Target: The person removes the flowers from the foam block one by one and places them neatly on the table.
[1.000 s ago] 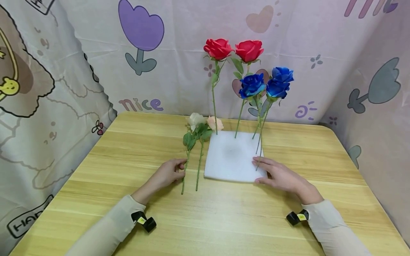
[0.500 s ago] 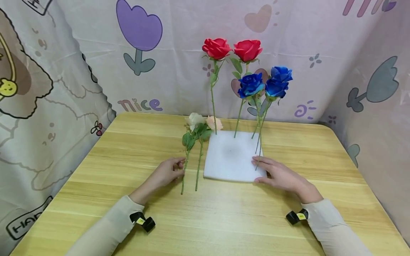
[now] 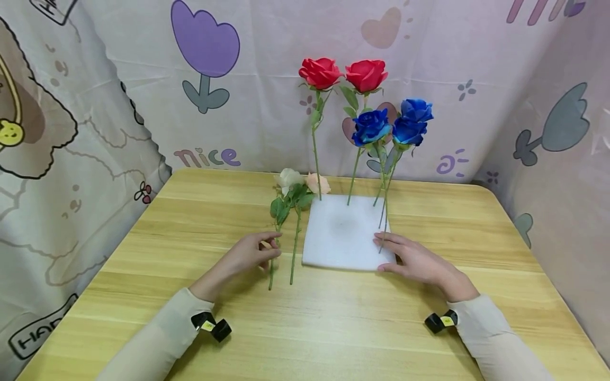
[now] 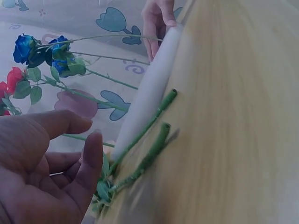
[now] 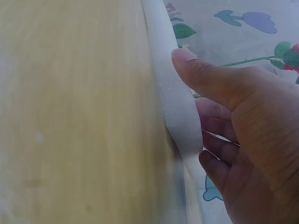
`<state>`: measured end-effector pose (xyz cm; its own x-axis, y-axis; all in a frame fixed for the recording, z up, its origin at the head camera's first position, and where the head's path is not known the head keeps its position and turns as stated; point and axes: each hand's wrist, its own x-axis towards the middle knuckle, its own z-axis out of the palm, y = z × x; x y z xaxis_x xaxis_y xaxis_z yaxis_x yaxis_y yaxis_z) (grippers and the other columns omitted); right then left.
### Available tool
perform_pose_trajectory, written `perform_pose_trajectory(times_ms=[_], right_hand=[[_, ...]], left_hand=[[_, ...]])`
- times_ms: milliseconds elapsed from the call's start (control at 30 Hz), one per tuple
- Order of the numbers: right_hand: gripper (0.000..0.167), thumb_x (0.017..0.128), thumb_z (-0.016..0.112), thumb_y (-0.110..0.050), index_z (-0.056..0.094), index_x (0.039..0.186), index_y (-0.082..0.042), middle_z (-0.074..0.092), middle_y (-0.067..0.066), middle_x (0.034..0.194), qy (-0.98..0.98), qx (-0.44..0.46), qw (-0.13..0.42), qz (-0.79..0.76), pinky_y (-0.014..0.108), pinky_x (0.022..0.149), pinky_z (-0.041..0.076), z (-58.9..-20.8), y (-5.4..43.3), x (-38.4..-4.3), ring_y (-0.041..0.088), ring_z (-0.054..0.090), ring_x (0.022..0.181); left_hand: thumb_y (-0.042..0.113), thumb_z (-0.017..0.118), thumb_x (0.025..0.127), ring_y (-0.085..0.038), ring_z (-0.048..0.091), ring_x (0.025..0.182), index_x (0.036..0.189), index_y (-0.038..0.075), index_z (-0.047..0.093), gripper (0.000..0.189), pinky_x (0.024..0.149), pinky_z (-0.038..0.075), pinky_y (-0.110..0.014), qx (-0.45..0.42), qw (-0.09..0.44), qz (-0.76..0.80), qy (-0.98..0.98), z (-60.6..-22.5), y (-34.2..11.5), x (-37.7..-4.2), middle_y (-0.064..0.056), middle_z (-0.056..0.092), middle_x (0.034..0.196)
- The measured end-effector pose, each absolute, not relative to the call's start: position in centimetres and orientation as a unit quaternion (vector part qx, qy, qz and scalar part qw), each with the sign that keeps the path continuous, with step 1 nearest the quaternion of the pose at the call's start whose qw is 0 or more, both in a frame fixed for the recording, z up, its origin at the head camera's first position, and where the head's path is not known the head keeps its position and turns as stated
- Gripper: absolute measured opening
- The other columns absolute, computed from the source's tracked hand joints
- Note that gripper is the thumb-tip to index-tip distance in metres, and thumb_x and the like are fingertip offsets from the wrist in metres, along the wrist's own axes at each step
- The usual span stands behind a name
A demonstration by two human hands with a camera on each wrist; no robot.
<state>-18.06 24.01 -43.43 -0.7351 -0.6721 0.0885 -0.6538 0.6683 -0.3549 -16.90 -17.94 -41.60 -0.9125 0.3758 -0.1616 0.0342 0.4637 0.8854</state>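
Note:
My left hand (image 3: 250, 251) is beside the stem of the white rose (image 3: 289, 181), which lies on the table. Thumb and forefinger stand apart in the left wrist view, with no stem between them. A peach rose (image 3: 318, 183) lies just right of it. My right hand (image 3: 414, 259) rests on the front right corner of a white foam board (image 3: 343, 241); its thumb (image 5: 187, 58) touches the foam. Two red roses (image 3: 320, 73) and three blue roses (image 3: 370, 127) stand upright in the board, along its back and right side.
The wooden table (image 3: 305, 328) carries everything. Behind it and at both sides hangs a patterned cloth (image 3: 267, 121). The tall stems rise close to my right hand's fingers.
My left hand's thumb and forefinger have spread and shifted slightly right, over the white rose's stem. The right hand stays on the foam board. The head view has drifted slightly.

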Motion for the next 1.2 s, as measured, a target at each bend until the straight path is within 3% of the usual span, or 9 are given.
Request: perform_pose_trajectory(times_ms=[200,400,733,967,1200], right_hand=[[0.071,0.09,0.067,-0.047,0.05,0.142,-0.001,0.04,0.013,0.151,0.913,-0.363,0.025,-0.186,0.049,0.111,0.033,-43.5,24.1,-18.0,0.033,0.037,0.138],[0.071,0.091,0.066,-0.048,0.049,0.142,-0.002,0.039,0.013,0.151,0.914,-0.362,0.026,-0.183,0.049,0.111,0.034,-43.4,24.0,-18.0,0.033,0.037,0.138],[0.07,0.091,0.065,-0.049,0.05,0.142,-0.004,0.039,0.012,0.152,0.915,-0.357,0.03,-0.187,0.05,0.111,0.033,-43.5,24.0,-18.0,0.033,0.037,0.138],[0.071,0.09,0.066,-0.049,0.051,0.141,-0.002,0.041,0.013,0.151,0.914,-0.36,0.02,-0.185,0.05,0.11,0.034,-43.5,24.0,-17.9,0.033,0.038,0.137],[0.071,0.09,0.067,-0.05,0.052,0.141,-0.003,0.038,0.013,0.152,0.917,-0.357,0.012,-0.18,0.05,0.11,0.034,-43.5,24.0,-17.9,0.034,0.036,0.138]], left_hand=[[0.012,0.064,0.095,-0.032,0.064,0.082,0.143,-0.002,0.046,0.053,0.075,0.058,-0.039,0.143,0.173,0.523,0.823,-40.7,-17.1,-17.1,-0.011,0.059,0.106],[0.015,0.066,0.095,-0.035,0.062,0.093,0.143,0.001,0.047,0.053,0.079,0.057,-0.043,0.145,0.166,0.53,0.819,-40.3,-16.1,-17.6,-0.01,0.06,0.108],[0.017,0.064,0.096,-0.031,0.059,0.107,0.14,0.001,0.05,0.049,0.086,0.055,-0.044,0.167,0.159,0.544,0.807,-40.1,-14.2,-18.3,-0.015,0.058,0.12],[0.027,0.067,0.095,-0.023,0.057,0.108,0.138,0.005,0.055,0.049,0.086,0.053,-0.036,0.175,0.127,0.519,0.827,-39.9,-12.9,-18.8,-0.004,0.064,0.114],[0.028,0.064,0.097,-0.024,0.057,0.111,0.138,0.006,0.055,0.047,0.087,0.054,-0.037,0.159,0.109,0.514,0.836,-39.9,-11.6,-19.9,-0.005,0.063,0.118]])
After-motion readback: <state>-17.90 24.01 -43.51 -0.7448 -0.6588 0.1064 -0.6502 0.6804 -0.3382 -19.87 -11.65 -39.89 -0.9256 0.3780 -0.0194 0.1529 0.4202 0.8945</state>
